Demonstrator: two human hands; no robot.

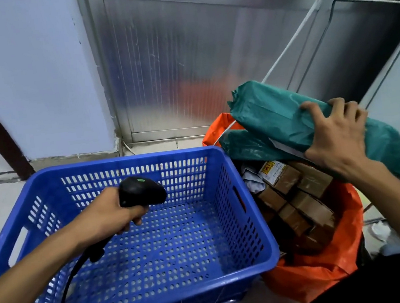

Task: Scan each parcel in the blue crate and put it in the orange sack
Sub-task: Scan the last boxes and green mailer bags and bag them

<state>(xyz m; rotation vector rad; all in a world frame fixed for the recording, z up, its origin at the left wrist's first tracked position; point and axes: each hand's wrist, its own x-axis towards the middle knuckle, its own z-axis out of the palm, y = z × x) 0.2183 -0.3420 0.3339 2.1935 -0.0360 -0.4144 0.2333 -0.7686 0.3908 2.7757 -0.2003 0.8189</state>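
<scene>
Since no parcel is seen on the perforated floor of the crate (122,268), the task is judged to be nearly finished: the crate appears emptied, and only the last parcel is left to be dropped into the sack.

At the left, a black scanner (141,190) is gripped by the left hand (110,214), whose fingers (136,219) are curled round its handle; it is held above the crate, its cable trailing down over the near rim. A green light is shown on its top.

To the right of the crate, touching its side, the orange sack (319,273) is stood on the floor with its mouth open. It is seen to be packed almost to the top with brown taped boxes (300,204), and a second green bag lies at its far edge.

At the far right, a green parcel (276,118) is held over the sack's mouth by the right hand (339,138), whose fingers are spread over its upper face and bent down onto it; the thumb cannot be seen. The parcel is a soft, crinkled plastic mailer, long and bulging, tilted with its far end raised, and a white label shows along its lower edge. Whether it has been scanned cannot be told.
</scene>
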